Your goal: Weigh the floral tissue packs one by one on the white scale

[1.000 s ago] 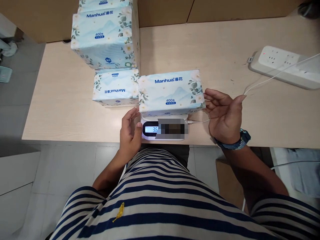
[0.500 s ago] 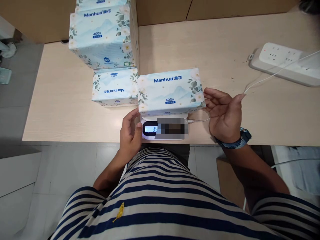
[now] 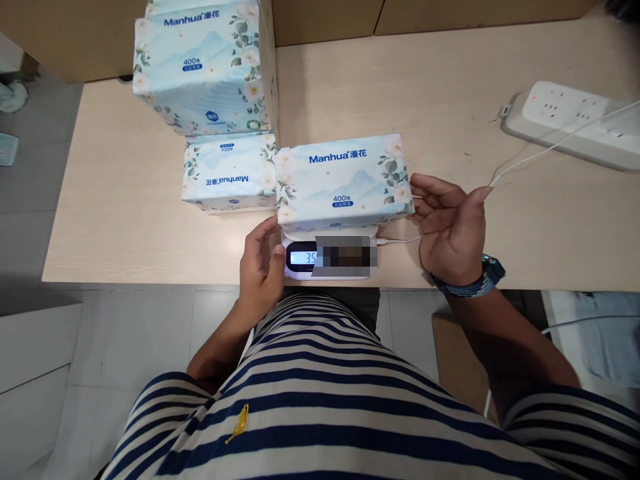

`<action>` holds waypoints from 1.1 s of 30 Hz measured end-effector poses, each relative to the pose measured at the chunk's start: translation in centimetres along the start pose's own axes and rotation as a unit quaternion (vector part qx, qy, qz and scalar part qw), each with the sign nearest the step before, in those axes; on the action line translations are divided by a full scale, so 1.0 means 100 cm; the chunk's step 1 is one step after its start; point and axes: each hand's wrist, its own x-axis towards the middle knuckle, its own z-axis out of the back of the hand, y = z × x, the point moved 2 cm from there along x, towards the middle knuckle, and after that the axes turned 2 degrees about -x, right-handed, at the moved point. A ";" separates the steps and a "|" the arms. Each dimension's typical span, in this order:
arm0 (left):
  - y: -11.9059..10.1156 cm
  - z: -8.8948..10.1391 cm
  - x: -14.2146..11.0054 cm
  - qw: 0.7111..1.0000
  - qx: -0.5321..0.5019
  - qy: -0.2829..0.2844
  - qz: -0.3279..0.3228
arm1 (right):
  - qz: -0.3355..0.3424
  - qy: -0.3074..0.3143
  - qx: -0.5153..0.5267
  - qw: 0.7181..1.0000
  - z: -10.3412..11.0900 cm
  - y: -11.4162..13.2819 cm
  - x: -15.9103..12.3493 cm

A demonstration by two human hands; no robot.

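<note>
A pack of tissues (image 3: 345, 177) with a blue mountain-and-flower print rests on a white digital scale (image 3: 300, 270). The scale's lit display reads 3.5 on its visible part; a pixelated patch covers the rest. At the scale's left end is my left hand (image 3: 261, 267), thumb against the edge and fingers apart, the fingertips partly hidden by the pack. My right hand (image 3: 453, 230) is open, palm up, with its fingertips at the right end of the pack. Whether they press on it I cannot tell. A white cable (image 3: 400, 240) runs from the scale behind this hand.
More tissue packs (image 3: 200, 73) are stacked at the back left, with another pack (image 3: 230, 170) lying before them. A white power strip (image 3: 565, 123) sits at the right of the wooden table (image 3: 115, 240). Brown panels (image 3: 450, 13) line the back edge.
The display's visible digits went from 3.6 to 3.5. My hands and the pack on the scale have stayed in place; the view has shifted slightly.
</note>
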 end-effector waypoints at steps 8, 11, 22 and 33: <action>0.000 -0.001 0.001 1.000 -0.002 0.004 0.001 | 0.017 -0.011 -0.004 1.000 -0.002 0.002 -0.002; 0.000 -0.001 0.001 1.000 -0.001 0.002 0.003 | 0.017 -0.013 -0.015 1.000 -0.002 0.002 -0.001; 0.000 -0.001 -0.001 1.000 -0.011 0.000 -0.001 | 0.024 -0.021 -0.004 0.999 -0.002 0.000 0.000; 0.000 0.002 0.000 0.999 -0.018 -0.030 0.010 | 0.051 -0.026 -0.039 0.998 0.005 -0.005 0.000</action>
